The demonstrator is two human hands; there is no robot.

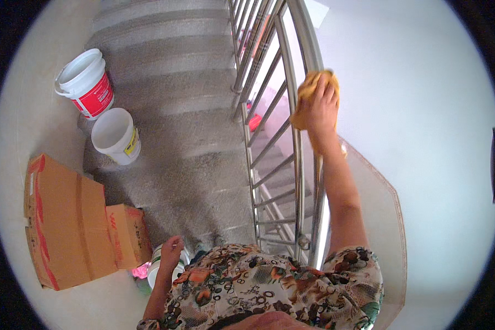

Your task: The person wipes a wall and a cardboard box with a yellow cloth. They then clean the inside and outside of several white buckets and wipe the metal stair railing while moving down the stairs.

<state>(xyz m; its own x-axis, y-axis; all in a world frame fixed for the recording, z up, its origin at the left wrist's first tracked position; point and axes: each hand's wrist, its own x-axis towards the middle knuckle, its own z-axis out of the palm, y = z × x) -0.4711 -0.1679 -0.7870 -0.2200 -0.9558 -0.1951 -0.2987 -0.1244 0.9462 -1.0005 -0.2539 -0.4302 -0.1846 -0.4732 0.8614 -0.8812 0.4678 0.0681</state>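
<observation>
My right hand is stretched forward and presses a yellow cloth around the stainless steel handrail of a staircase. The rail's surface under the cloth is hidden. Below the handrail, slanting metal bars fill the railing. My left hand hangs low at my side with its fingers loosely curled, above a white bucket that my forearm partly covers. I see nothing in that hand, but its fingers are too small to make out well.
Grey stone stairs run ahead of me. Along the left wall stand a white bucket with a red label, a white bucket with a yellow label, a large cardboard box and a smaller one. Lower steps show through the railing.
</observation>
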